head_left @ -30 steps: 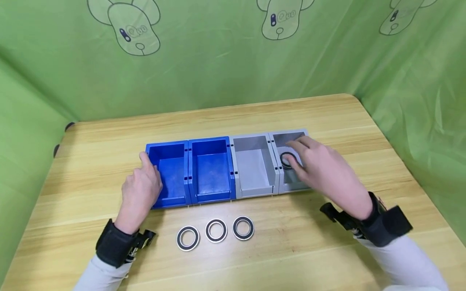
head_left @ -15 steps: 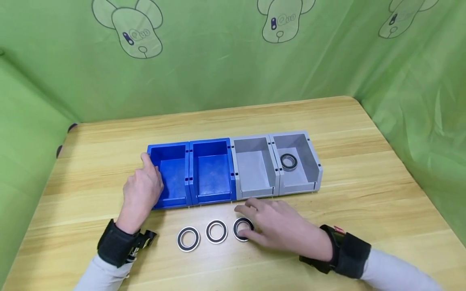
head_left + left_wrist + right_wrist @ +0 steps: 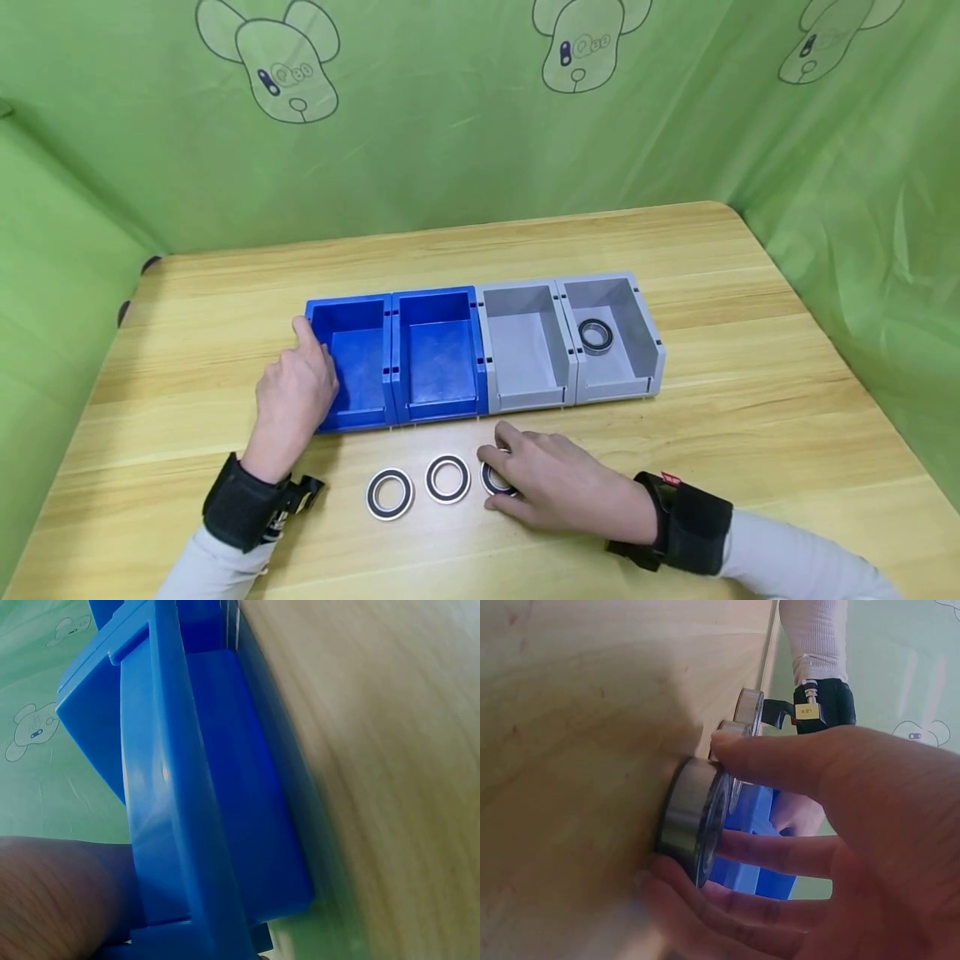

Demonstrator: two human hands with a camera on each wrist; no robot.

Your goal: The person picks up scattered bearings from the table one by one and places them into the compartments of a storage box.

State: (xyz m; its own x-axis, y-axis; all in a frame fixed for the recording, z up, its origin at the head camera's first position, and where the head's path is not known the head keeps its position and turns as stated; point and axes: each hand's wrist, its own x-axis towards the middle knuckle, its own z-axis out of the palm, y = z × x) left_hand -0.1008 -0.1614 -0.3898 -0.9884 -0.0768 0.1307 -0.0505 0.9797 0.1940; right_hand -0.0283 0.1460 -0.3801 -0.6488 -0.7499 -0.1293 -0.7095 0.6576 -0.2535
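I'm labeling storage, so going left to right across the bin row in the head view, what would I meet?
Left hand, left blue bin, right blue bin, left gray bin, right gray bin holding a bearing.

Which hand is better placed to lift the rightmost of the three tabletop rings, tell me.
The right hand, I judge: its thumb and fingers are around the rightmost ring. The left hand is at the leftmost blue bin, farther from that ring.

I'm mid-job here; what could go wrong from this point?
The right loose bearing looks smooth-sided, so it might slip from the right hand. That hand might also nudge the middle loose bearing close by. A push from the left hand might shift the left blue bin.
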